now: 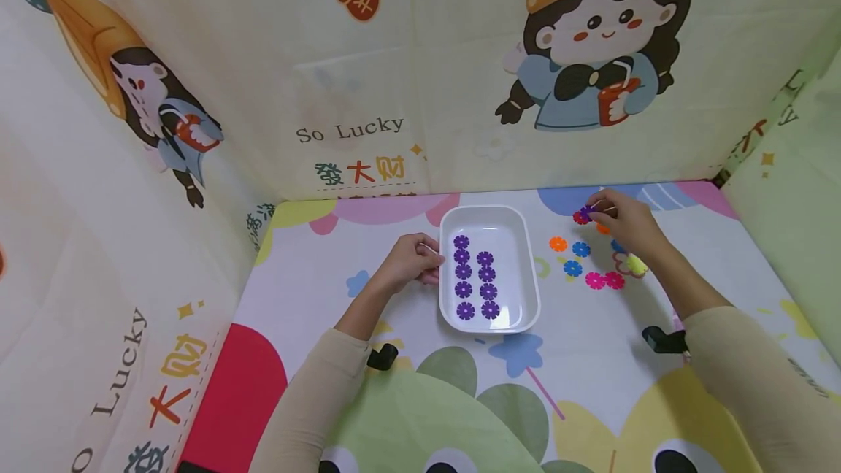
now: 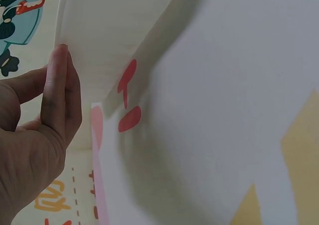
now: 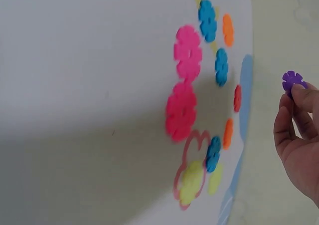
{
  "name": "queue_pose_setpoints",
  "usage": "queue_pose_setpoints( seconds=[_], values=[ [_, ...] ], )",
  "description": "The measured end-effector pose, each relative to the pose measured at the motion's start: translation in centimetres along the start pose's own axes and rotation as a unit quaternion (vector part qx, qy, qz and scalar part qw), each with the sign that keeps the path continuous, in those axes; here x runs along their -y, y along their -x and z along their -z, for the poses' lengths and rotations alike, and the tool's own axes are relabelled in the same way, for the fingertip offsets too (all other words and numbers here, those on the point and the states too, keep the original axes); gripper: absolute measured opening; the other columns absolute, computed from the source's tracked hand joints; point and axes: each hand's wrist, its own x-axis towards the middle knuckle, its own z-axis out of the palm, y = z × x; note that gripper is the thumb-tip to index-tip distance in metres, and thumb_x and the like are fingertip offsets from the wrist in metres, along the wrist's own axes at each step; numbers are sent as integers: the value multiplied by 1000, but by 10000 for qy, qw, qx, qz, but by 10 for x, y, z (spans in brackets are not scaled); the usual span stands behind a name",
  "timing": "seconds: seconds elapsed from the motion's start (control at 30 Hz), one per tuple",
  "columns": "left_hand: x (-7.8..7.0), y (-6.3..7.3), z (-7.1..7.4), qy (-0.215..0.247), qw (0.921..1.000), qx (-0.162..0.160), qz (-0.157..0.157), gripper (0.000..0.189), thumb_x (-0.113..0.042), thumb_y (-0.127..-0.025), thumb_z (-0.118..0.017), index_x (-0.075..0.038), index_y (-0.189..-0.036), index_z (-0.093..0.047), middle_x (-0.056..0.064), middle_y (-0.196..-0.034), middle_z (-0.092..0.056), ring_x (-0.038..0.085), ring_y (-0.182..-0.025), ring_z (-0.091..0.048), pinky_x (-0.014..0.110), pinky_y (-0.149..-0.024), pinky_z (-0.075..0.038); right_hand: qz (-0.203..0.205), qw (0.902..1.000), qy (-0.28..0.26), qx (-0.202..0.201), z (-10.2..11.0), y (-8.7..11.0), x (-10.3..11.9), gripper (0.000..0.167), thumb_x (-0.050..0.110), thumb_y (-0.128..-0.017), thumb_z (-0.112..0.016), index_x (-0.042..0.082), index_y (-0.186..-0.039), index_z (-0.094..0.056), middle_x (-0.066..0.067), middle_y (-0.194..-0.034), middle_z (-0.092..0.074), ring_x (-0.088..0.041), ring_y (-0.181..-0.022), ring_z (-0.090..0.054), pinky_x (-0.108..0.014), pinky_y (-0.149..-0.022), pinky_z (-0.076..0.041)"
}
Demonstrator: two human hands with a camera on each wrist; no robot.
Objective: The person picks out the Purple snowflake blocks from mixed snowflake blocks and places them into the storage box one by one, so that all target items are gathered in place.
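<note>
Several purple flower-shaped pieces (image 1: 463, 271) lie in two columns in a white tray (image 1: 517, 221), toward its left. At the tray's left side is my left hand (image 1: 409, 263), its thumb and fingers meeting at the rim (image 2: 61, 15); the thumb tip is hidden in the left wrist view. My right hand (image 1: 624, 221) pinches one purple flower piece (image 3: 292, 80) between thumb and fingertips, raised off the table. In the head view it overlaps a red flower piece (image 1: 579, 218) and partly covers an orange one (image 1: 602, 229).
Loose flower pieces lie right of the tray: pink ones (image 1: 595, 280), blue ones (image 1: 581, 249), an orange one (image 1: 558, 244) and yellow ones (image 3: 192, 182). A printed cloth (image 1: 407, 341) covers the table. Cloth walls (image 1: 453, 93) rise at the back and both sides.
</note>
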Motion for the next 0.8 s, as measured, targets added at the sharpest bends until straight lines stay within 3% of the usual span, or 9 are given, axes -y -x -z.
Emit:
queue_pose_setpoints(
  seconds=[0.33, 0.57, 0.8],
  values=[
    [2, -4, -1, -24, 10000, -9, -5, 25, -7, -96, -73, 1, -117, -60, 14, -88, -67, 17, -62, -70, 41, -66, -68, 245, 9990, -266, 266, -19, -3, 35, 28, 14, -105, -61, 7, -132, -59, -22, -126, -65, -43, -116, -63, -57, -101, -58],
    [0, -3, -1, 48, 10000, 16, 25, 26, -5, -96, -73, 1, -117, -60, 13, -87, -66, 17, -62, -70, 46, -70, -68, 572, 9968, -302, 473, -31, -8, 57, 27, 11, -103, -63, 9, -130, -62, -19, -126, -67, -40, -114, -67, -52, -95, -62],
    [1, -4, -1, 71, 10000, 21, 6, 26, -5, -96, -73, 2, -117, -60, 13, -87, -66, 17, -62, -70, 41, -66, -68, 751, 9938, -394, 714, -43, -13, 77, 24, 13, -103, -64, 12, -126, -66, -17, -123, -70, -38, -112, -68, -50, -93, -64]
  ],
)
